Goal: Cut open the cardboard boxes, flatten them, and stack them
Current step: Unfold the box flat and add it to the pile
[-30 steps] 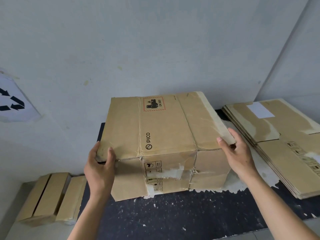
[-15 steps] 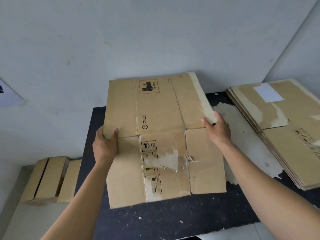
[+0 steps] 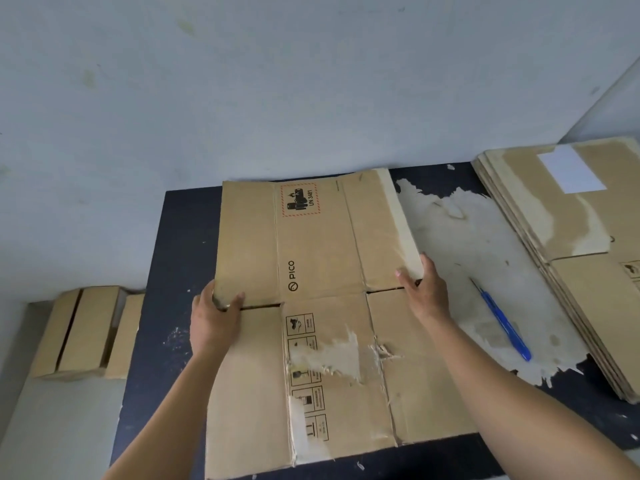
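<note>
Lowered since a second ago, the PICO carton [image 3: 318, 244] now lies almost flat on the black table [image 3: 180, 271], its far half no longer reared up. The left hand [image 3: 214, 323] pinches that half's left corner, thumb on top. The right hand [image 3: 424, 292] grasps its right edge, fingers curled round the cardboard. Holding both sides near the crease should let the person press the fold down, then carry the sheet square. Right of the carton, well apart, waits the stack of flattened cartons [image 3: 571, 258]. Between carton and stack lies a blue-handled knife [image 3: 502, 320] on a pale worn patch [image 3: 450, 230], and a sliding sheet could catch it. Left of the carton, off the table and lower, sit cardboard boxes [image 3: 83, 330] still in box form.
</note>
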